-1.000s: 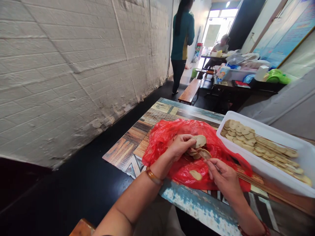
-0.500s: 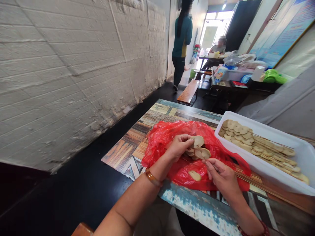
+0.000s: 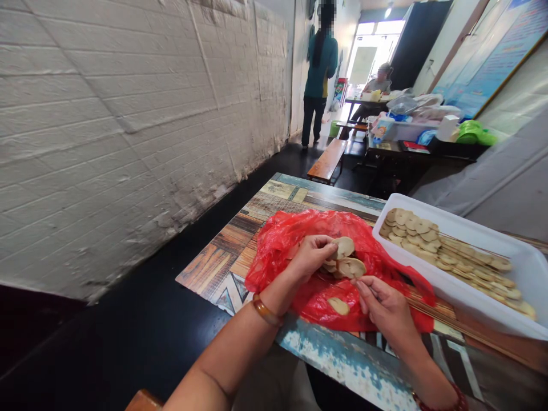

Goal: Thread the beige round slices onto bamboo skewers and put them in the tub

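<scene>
My left hand (image 3: 314, 254) is closed, pinching a pale, flat, oval food slice (image 3: 343, 247) between thumb and fingertips. Just below it, more slices (image 3: 351, 267) lie overlapped above a crumpled red plastic bag (image 3: 282, 240). My right hand (image 3: 383, 299) is closed too, its thumb and forefinger pinched on what looks like a thin skewer, mostly hidden by the fingers. Its fingertips are close to the lower edge of those slices. One loose slice (image 3: 339, 306) rests on the bag between my two wrists.
A white plastic tray (image 3: 464, 220) at the right holds rows of skewered slices (image 3: 428, 240). Bare bamboo skewers (image 3: 466, 328) lie along the table (image 3: 226, 257) in front of it. Beyond are a bench (image 3: 327, 160), a cluttered table, a standing person (image 3: 319, 68) and a seated person.
My hands and the slices stay almost in place. In the background the standing person has shifted and turned, with legs now apart.
</scene>
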{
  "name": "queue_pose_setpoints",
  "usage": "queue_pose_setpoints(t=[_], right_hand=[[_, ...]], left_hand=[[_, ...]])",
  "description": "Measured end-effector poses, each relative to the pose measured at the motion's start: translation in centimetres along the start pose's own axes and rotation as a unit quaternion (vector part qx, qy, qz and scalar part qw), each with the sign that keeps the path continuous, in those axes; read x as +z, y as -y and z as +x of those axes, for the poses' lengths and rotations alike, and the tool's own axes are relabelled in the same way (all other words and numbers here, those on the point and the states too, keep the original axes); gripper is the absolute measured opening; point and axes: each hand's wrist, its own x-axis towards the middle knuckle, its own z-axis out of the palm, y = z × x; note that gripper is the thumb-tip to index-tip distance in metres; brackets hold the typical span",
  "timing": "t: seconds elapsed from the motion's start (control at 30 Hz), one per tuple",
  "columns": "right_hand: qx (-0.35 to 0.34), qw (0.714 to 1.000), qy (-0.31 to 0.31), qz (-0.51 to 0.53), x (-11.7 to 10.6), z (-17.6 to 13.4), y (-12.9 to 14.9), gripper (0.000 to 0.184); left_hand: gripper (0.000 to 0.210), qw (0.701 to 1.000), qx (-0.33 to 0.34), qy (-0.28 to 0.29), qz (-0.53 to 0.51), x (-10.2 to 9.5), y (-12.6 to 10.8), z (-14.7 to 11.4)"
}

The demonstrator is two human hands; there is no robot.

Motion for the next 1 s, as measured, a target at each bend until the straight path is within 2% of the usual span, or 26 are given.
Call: queue_pose_setpoints(t=[0.4,0.6,0.73,0.87,1.0], right_hand=[[0.057,0.991,0.008,0.12,0.57,0.18,0.04,0.035],[0.096,0.962,0.006,0.256,0.64,0.43,0.24,0.037],[0.105,0.948,0.022,0.299,0.51,0.43,0.4,0.034],[0.103,0.947,0.031,0.303,0.43,0.41,0.43,0.033],[0.115,0.94,0.038,0.318,0.37,0.49,0.44,0.032]], left_hand=[[0.029,1.0,0.002,0.02,0.005,-0.04,0.47,0.07],[0.039,0.994,-0.028,0.018,-0.101,0.13,0.59,0.38],[0.047,0.986,-0.049,0.037,-0.152,0.3,0.51,0.38],[0.043,0.987,-0.07,0.082,-0.12,0.22,0.28,0.13],[0.04,0.988,-0.076,0.083,-0.103,0.0,0.29,0.1]])
